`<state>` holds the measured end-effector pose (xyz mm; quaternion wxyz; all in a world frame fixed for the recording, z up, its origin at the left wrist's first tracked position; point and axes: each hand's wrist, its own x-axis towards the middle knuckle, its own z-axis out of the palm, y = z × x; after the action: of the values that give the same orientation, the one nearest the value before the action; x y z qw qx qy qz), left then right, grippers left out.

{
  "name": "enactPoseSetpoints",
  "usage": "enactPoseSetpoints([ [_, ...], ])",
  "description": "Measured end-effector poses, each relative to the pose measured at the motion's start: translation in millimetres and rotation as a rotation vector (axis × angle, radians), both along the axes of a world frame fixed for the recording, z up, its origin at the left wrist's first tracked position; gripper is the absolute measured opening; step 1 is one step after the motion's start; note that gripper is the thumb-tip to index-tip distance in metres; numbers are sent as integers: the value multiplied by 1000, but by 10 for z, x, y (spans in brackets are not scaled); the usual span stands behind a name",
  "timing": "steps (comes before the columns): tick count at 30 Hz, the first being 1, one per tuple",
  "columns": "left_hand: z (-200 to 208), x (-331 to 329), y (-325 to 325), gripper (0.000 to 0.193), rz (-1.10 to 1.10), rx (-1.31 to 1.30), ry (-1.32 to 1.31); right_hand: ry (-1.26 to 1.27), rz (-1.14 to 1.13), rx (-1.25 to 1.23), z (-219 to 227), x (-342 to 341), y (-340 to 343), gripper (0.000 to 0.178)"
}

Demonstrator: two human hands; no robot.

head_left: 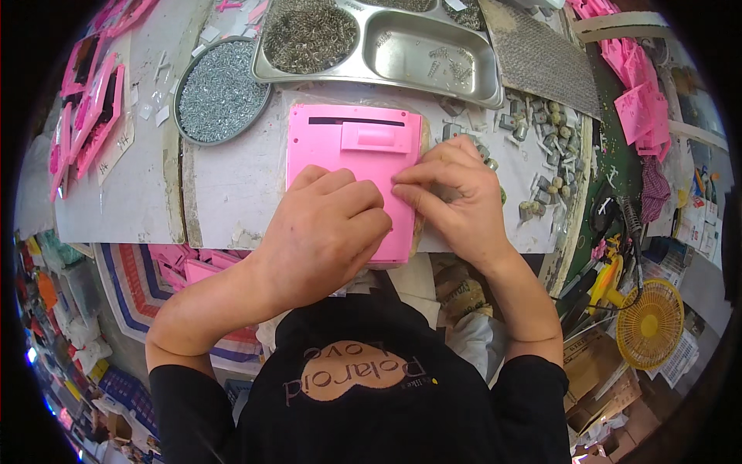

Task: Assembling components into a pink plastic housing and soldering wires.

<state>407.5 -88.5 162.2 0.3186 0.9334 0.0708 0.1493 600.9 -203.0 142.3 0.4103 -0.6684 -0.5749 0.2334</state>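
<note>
A flat pink plastic case (352,124) lies on the worktable in front of me, with a dark slot and a small raised panel near its far end. My left hand (328,232) rests over the left part of the case, fingers curled in; whatever they hold is hidden. Over the case's right edge, my right hand (456,197) has thumb and forefinger pinched together just above the surface. Anything between those fingertips is too small to make out.
A round tray of small screws (259,127) stands at the back left. Behind the case is a metal compartment tray (433,91) with springs. Small motors (553,124) lie scattered at the right. Pink parts (85,127) are stacked far left; a yellow fan (649,325) stands at lower right.
</note>
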Motion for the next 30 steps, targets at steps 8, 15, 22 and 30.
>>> enactPoseSetpoints([
  [8, 105, 129, -13, 15, -137, 127, 106, 15, -16, 11, 30, 38, -10, 24],
  [15, 252, 249, -180, 18, -166, 377, 296, -188, -59, 104, 315, 145, -7, 26],
  [22, 349, 90, -47, 17, -114, 281, 230, -255, -155, 200, 648, 377, 123, 29],
  [30, -279, -654, 1385, 15, 674, 476, 235, 93, -206, 505, 1005, 1139, 1176, 48],
])
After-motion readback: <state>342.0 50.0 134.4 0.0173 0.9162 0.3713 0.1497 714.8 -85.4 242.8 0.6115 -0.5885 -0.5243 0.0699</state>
